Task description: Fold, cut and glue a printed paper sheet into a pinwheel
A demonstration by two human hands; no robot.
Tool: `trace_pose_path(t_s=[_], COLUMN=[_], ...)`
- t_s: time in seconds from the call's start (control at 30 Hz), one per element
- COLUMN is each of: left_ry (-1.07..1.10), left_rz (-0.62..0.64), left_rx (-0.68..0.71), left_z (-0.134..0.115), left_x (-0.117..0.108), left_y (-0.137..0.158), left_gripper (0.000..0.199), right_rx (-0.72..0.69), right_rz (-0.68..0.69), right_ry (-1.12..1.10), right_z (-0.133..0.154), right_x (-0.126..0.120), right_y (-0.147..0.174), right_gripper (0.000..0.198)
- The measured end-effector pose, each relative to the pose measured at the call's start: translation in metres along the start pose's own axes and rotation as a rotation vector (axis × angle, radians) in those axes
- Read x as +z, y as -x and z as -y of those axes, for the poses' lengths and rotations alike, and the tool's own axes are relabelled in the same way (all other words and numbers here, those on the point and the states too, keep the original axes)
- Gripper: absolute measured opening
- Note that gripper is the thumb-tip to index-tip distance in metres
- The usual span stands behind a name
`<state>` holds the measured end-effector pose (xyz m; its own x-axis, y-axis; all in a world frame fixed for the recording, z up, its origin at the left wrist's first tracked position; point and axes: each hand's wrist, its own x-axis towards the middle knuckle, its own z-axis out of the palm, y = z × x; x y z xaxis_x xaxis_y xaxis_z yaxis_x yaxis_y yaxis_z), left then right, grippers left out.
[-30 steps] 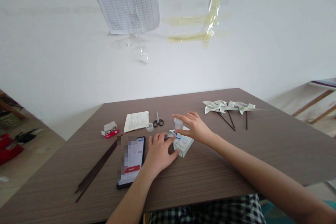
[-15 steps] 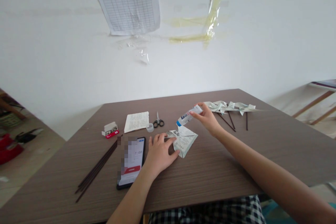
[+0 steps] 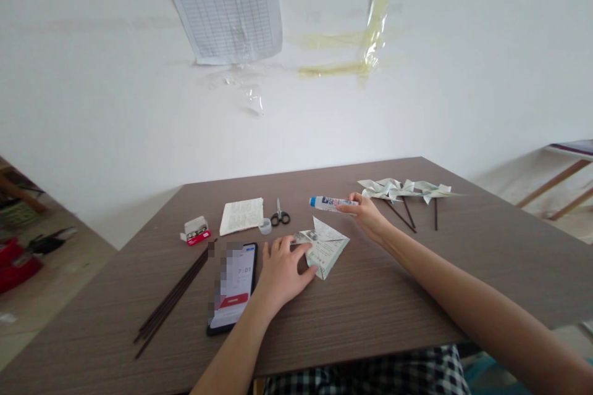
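Observation:
My right hand [image 3: 368,215] grips a white glue bottle [image 3: 331,203] with a blue tip. The bottle lies level, its tip pointing left, just beyond a cut piece of printed paper [image 3: 327,248]. Flat on that paper's left side, my left hand [image 3: 286,268] has its fingers spread and presses it to the table. The paper has pointed flaps, one standing out toward the bottle. Part of it is hidden under my left fingers. Several paper pinwheels [image 3: 403,188] on dark sticks lie beyond my right hand.
On the brown table [image 3: 380,321], a phone [image 3: 234,287] lies left of my left hand, beside several dark sticks [image 3: 173,296]. Farther back are a small red-and-white box [image 3: 196,231], a stack of printed paper [image 3: 241,216], a tape roll [image 3: 265,226] and scissors [image 3: 280,215]. A wall stands behind.
My right hand has turned the glue bottle from tilted tip-down to level, and its tip has come up off the paper. My left hand stays on the paper.

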<state>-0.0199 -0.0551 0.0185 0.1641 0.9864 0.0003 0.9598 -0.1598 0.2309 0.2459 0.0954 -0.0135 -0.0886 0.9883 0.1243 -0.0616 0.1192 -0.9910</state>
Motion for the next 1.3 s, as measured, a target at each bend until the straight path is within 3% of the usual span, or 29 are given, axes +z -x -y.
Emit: trace_pose_path(t_s=[0.17, 0.47, 0.67, 0.83, 0.97, 1.3], left_ry=[-0.009, -0.008, -0.014, -0.004, -0.015, -0.029], left_rz=[0.01, 0.027, 0.024, 0.021, 0.056, 0.124], left_rx=[-0.002, -0.009, -0.014, -0.013, -0.033, -0.03], left_z=[-0.002, -0.003, -0.002, -0.003, -0.004, 0.0], left_x=[-0.002, -0.004, -0.003, -0.006, -0.011, -0.016], left_y=[0.001, 0.001, 0.002, 0.002, 0.003, 0.005], left_gripper=[0.056, 0.057, 0.057, 0.057, 0.058, 0.059], right_rx=[0.021, -0.007, -0.067, -0.098, -0.112, -0.155], right_rz=[-0.036, -0.004, -0.046, -0.086, -0.036, 0.09], right_ry=[-0.076, -0.105, -0.04, 0.127, 0.237, 0.285], right_z=[-0.005, -0.011, -0.015, -0.01, -0.005, -0.008], right_x=[0.001, 0.003, 0.005, 0.01, 0.025, 0.091], right_y=[-0.003, -0.002, -0.014, -0.039, -0.062, -0.11], right_gripper=[0.087, 0.061, 0.062, 0.049, 0.037, 0.035])
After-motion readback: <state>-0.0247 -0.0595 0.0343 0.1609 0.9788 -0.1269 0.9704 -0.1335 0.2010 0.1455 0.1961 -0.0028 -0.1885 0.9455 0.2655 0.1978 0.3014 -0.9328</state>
